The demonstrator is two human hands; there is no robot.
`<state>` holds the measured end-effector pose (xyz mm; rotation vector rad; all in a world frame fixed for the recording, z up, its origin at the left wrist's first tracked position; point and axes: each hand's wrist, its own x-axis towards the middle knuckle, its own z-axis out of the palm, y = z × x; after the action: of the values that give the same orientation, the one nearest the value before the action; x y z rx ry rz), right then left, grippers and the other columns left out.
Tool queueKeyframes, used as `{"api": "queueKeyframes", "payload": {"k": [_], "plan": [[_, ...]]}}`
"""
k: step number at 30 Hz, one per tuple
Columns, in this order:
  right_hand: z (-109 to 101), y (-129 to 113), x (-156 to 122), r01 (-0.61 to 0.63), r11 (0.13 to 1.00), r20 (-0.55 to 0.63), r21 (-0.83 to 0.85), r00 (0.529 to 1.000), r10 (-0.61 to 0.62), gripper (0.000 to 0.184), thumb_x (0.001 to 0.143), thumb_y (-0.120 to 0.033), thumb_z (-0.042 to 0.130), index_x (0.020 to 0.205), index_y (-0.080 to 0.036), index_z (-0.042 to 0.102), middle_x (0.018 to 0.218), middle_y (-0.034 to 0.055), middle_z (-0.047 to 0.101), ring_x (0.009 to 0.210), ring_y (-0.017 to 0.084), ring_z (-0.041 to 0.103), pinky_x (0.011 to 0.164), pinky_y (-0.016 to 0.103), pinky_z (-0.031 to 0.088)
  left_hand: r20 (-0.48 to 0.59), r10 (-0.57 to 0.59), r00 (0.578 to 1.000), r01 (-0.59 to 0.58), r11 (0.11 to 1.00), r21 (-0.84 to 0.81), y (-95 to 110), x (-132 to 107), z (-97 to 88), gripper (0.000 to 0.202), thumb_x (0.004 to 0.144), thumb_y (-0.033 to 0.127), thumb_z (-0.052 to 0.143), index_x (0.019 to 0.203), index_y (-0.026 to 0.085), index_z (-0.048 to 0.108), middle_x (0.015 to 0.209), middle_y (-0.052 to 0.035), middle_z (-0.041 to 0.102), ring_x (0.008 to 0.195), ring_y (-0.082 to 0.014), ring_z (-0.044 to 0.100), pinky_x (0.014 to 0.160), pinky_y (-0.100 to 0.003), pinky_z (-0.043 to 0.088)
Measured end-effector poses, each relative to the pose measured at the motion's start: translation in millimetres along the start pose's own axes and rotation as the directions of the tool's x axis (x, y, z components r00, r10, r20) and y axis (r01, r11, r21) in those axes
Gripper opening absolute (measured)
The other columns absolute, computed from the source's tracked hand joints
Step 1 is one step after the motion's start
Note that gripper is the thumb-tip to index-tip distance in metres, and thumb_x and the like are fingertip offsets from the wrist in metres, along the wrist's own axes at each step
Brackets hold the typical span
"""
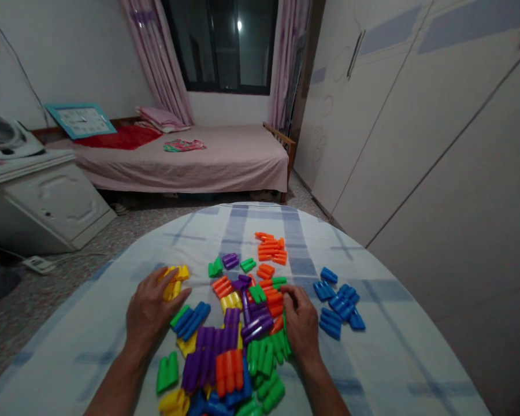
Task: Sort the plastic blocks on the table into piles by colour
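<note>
My left hand [149, 312] rests at the left of the table, thumb stretched away from the fingers, with fingertips over a small group of yellow plastic blocks [172, 290]. My right hand [302, 323] is at the right edge of the mixed heap, fingers curled together. Its fingertips touch the heap beside a green block [279, 281] and orange blocks [274, 300]; what they pinch, if anything, is hidden. Between the hands lie purple blocks [205, 352], green blocks [260, 355], an orange block [229, 371] and blue blocks [192, 321], all shaped like joined rounded tubes.
Orange blocks [271, 249] form a group farther back, and blue blocks [340, 303] form another at the right. A checked cloth covers the round table [398, 346]. Beyond stand a bed [234, 156], a white cabinet [47, 202] and a wardrobe [416, 144].
</note>
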<state>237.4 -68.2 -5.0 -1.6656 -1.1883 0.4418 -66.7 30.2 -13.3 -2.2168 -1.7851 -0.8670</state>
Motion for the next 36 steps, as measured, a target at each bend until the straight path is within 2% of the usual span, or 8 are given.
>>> {"api": "queueKeyframes", "payload": {"k": [8, 29, 31, 36], "plan": [[-2, -1, 1, -0.041, 0.999, 0.021, -0.015, 0.999, 0.042, 0.027, 0.084, -0.032, 0.041, 0.093, -0.020, 0.064, 0.094, 0.0059, 0.066, 0.088, 0.020, 0.060, 0.080, 0.031, 0.044, 0.009, -0.068, 0.998, 0.068, 0.997, 0.039, 8, -1, -1.0, 0.042, 0.080, 0.043, 0.050, 0.116, 0.024, 0.056, 0.124, -0.0084, 0.053, 0.112, -0.0283, 0.048, 0.093, -0.042, 0.041], [-2, 3, 1, -0.046, 0.999, 0.005, -0.004, 0.999, 0.046, 0.027, 0.083, -0.032, 0.044, 0.094, -0.019, 0.065, 0.093, 0.0051, 0.067, 0.086, 0.020, 0.060, 0.079, 0.032, 0.043, 0.015, -0.076, 0.997, 0.075, 0.995, 0.073, 12, 0, -3.7, 0.041, 0.081, 0.038, 0.052, 0.118, 0.022, 0.056, 0.125, -0.0084, 0.053, 0.113, -0.0266, 0.048, 0.093, -0.039, 0.040], [-2, 3, 1, -0.048, 0.999, 0.002, -0.008, 0.999, 0.048, 0.026, 0.082, -0.032, 0.045, 0.094, -0.020, 0.065, 0.092, 0.0047, 0.067, 0.085, 0.020, 0.061, 0.079, 0.032, 0.043, 0.012, -0.055, 0.998, 0.054, 0.994, 0.093, 16, -1, -6.3, 0.042, 0.080, 0.037, 0.052, 0.119, 0.021, 0.055, 0.127, -0.0099, 0.051, 0.117, -0.0283, 0.045, 0.096, -0.043, 0.036], [-3, 1, 1, -0.050, 0.999, 0.000, -0.010, 0.999, 0.050, 0.025, 0.082, -0.032, 0.045, 0.093, -0.020, 0.065, 0.092, 0.0046, 0.068, 0.085, 0.020, 0.061, 0.080, 0.033, 0.044, -0.035, 0.043, 0.998, -0.038, 0.991, 0.126, 30, -1, -14.5, 0.049, 0.077, 0.035, 0.055, 0.123, 0.018, 0.053, 0.135, -0.0144, 0.043, 0.132, -0.0346, 0.028, 0.107, -0.056, 0.016]]}}
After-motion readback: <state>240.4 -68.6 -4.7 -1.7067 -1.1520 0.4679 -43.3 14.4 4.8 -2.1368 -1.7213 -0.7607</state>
